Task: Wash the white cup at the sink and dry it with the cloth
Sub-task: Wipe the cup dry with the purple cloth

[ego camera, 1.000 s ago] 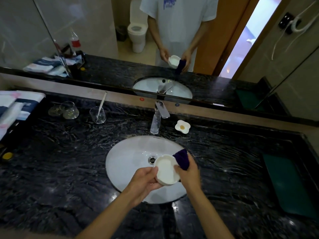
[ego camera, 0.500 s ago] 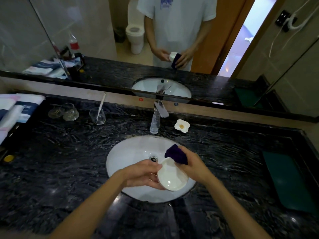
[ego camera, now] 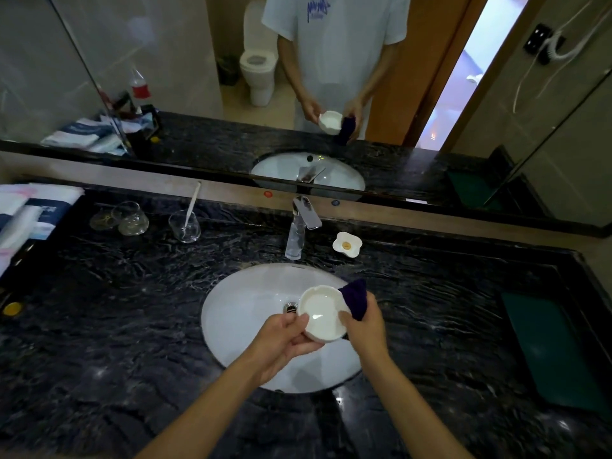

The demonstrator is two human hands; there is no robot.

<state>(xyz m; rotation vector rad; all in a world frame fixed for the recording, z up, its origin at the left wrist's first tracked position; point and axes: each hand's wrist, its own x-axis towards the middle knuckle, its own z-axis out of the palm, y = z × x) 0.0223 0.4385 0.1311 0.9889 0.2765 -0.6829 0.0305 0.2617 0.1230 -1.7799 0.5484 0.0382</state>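
One white cup (ego camera: 323, 314) is held over the right half of the sink (ego camera: 245, 313), mouth turned up toward the camera, its inside pale and glossy. Two hands hold it. The left hand (ego camera: 281, 341) grips the cup from the lower left, thumb lying along the rim and fingers curled beneath the base. The right hand (ego camera: 364, 326) pinches the right edge of the cup together with one dark purple cloth (ego camera: 356, 298), which is bunched against the cup's outer wall and sticks up past the fingers.

The sink is a single white oval basin set into a dark marbled table (ego camera: 116, 326), with one metal drain (ego camera: 290, 307) showing just left of the cup. One chrome tap (ego camera: 299, 226) stands behind the basin. Just right of the tap sits one small white flower-shaped dish (ego camera: 346, 244) with a yellow spot in its middle.

Further left on the table stand three clear glass items: one tumbler (ego camera: 184, 225) with a white stick leaning in it, one rounded glass bowl (ego camera: 130, 218) and a flatter glass piece (ego camera: 101, 219) touching it. Folded towels (ego camera: 29, 210) are stacked at the far left edge, and one small yellow round object (ego camera: 12, 308) lies below them. One dark green mat (ego camera: 546, 349) lies at the right. A wide mirror (ego camera: 165, 77) runs along the wall behind.
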